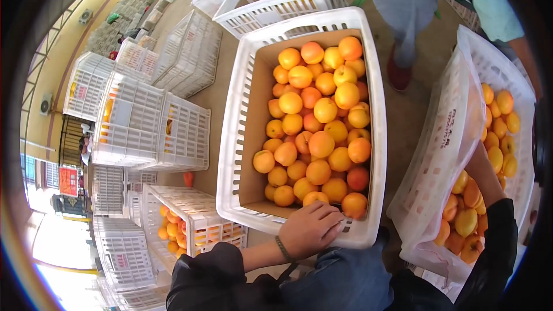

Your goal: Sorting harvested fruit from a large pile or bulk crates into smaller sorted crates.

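Observation:
A white plastic crate, lined with cardboard, stands before me with many orange-yellow apricots in it. My left hand rests on the crate's near rim, fingers bent over the edge beside the nearest fruit; whether it grips anything is hard to see. To the right is a second white crate with a translucent liner, which also holds apricots. My right arm reaches into that crate. The liner's raised side covers my right hand, so its fingers and anything in them are hidden.
Another crate of fruit stands at lower left. Stacked white crates fill the left side. More crates are beyond the middle one. A person in grey trousers stands at upper right, with a forearm near the right crate.

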A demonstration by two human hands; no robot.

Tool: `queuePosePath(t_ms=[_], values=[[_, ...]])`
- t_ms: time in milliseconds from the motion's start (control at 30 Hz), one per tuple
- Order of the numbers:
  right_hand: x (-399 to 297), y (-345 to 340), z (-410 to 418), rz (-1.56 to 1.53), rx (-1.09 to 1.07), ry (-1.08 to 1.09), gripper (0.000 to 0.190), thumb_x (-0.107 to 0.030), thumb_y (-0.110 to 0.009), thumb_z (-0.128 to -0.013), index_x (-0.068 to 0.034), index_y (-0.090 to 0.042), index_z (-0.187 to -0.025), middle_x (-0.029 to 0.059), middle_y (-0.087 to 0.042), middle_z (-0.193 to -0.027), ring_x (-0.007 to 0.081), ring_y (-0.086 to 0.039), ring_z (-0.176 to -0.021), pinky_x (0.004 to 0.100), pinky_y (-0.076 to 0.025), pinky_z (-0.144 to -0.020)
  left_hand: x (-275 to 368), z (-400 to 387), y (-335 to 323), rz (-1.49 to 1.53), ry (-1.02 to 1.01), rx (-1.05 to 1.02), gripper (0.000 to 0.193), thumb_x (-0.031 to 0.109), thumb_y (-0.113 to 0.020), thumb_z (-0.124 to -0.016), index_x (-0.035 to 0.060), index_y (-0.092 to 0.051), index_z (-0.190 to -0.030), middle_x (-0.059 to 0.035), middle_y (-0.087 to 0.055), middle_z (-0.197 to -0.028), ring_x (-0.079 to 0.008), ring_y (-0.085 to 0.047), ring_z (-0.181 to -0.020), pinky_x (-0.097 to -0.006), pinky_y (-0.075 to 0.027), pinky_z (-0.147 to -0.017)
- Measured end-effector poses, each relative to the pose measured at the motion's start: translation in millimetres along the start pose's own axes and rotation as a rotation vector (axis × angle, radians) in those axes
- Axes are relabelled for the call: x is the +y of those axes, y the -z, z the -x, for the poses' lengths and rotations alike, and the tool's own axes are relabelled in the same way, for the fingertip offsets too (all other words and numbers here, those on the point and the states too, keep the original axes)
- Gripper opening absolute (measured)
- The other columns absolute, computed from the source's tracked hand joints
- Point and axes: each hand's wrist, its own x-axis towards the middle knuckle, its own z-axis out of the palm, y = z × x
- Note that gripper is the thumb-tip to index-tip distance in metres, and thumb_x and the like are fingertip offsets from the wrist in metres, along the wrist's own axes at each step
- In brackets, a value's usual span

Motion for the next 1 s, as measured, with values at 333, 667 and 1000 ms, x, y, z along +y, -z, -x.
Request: queuePosePath(t_ms=[333, 667, 1000], values=[[-4.2, 78.5, 42.9, -0.336, 0.123, -0.580, 0.047, -0.014, -0.063, -0.082, -0.006, -0.049, -0.126, 0.0057, -0.061, -0.084, 0.0176, -0.057, -0.060, 0.0269, -0.045, -0.050, -7.9, -13.2, 18.4, 0.412, 0.112, -0.154, 0.019, 0.015, -0.064, -0.084, 0.0073, -0.060, -0.101, -0.0062, -0.062, -0.095, -0.0254, -0.061, -0.085, -0.0340, -0.050, -0.071], [-216.1, 90.8, -12.6, -1.376, -0.329, -0.547, 0.075, -0.033, -0.061, -0.089, 0.000, -0.016, -0.139, 0.0175, -0.057, -0.099, 0.0206, -0.063, -0.055, 0.0290, -0.053, -0.041, 46.5, -88.5, 46.4, 1.320, -0.034, -0.063, 0.058, 0.017, -0.069, -0.085, 0.0070, -0.038, -0.133, -0.0078, -0.044, -0.127, -0.0181, -0.047, -0.117, -0.0305, -0.044, -0.092], [-224.7, 98.1, -37.1, -0.984, -0.580, -0.557, 0.052, -0.004, -0.067, -0.082, -0.003, -0.043, -0.129, 0.0095, -0.065, -0.095, 0.0144, -0.065, -0.078, 0.0270, -0.051, -0.071, -121.5, -133.0, 117.6, 0.636, 0.406, 0.302, 0.061, 0.030, -0.071, -0.084, -0.0014, -0.041, -0.126, -0.0135, -0.056, -0.110, -0.0157, -0.063, -0.086, -0.0272, -0.056, -0.065]])
